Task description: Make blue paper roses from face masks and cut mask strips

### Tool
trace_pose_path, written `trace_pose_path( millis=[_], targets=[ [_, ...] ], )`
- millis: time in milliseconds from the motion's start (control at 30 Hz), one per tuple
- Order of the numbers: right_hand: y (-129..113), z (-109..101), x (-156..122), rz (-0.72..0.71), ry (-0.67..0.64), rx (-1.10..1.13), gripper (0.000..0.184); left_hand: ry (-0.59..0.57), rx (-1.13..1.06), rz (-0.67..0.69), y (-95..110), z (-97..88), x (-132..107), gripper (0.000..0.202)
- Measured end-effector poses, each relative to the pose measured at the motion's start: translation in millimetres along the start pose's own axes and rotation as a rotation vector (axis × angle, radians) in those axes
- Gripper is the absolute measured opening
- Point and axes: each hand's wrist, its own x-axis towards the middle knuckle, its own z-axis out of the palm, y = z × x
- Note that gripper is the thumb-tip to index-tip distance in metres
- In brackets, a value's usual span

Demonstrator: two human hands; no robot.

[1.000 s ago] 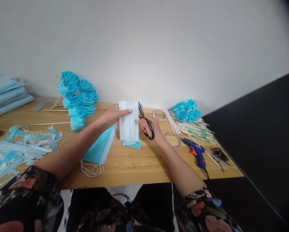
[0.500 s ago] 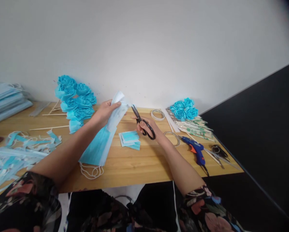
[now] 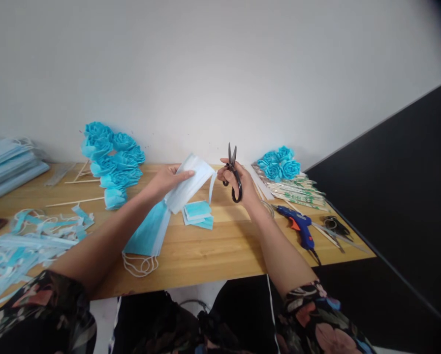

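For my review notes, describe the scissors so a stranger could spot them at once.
Find the wooden table against the white wall. Near its far edge, the right hand holds the black-handled scissors. Unlike the blue glue gun lying farther right, they are raised, blades parted in a V, pointing up.

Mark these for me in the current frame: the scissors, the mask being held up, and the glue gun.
Scissors [image 3: 231, 165]: head view, near the pivot.
Held-up mask [image 3: 191, 188]: head view, middle of its pale side.
Glue gun [image 3: 302, 222]: head view, on the blue body.
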Motion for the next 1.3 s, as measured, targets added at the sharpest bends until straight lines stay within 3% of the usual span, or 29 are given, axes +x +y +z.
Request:
trace_pose_path(
  millis=[167,433,667,733,900,967,1300],
  targets=[
    [-3.8,6.2,-3.8,-0.028,-0.057,0.006,0.047,-0.088,0.126,-0.047,6.0,9.8,-9.2,0.034],
    [-7.9,4.0,-10.3,-0.024,-0.116,-0.002,0.062,-0.217,0.195,0.018,-0.7,11.6,-8.4,0.039],
    [-3.7,5.4,-8.3,0.031,-0.294,-0.119,0.049,-0.286,0.139,-0.008,2.1,7.0,-9.0,0.038],
    [1.2,6.8,-7.3,0.037,-0.257,-0.114,0.048,-0.258,0.062,-0.013,0.0,6.4,-6.7,0.040],
    [12.9,8.4,-3.5,0.078,0.060,-0.006,0.054,-0.071,-0.198,0.046,-11.6,7.9,1.9,0.049],
    [15.2,8.4,-2.8,0.107,0.123,0.051,0.059,-0.024,-0.290,0.056,-15.5,9.3,4.6,0.051],
    [17.2,27.2,-13.6,0.172,-0.036,0.094,0.066,0.005,-0.464,0.111,-17.2,18.7,6.0,0.054]
  ],
)
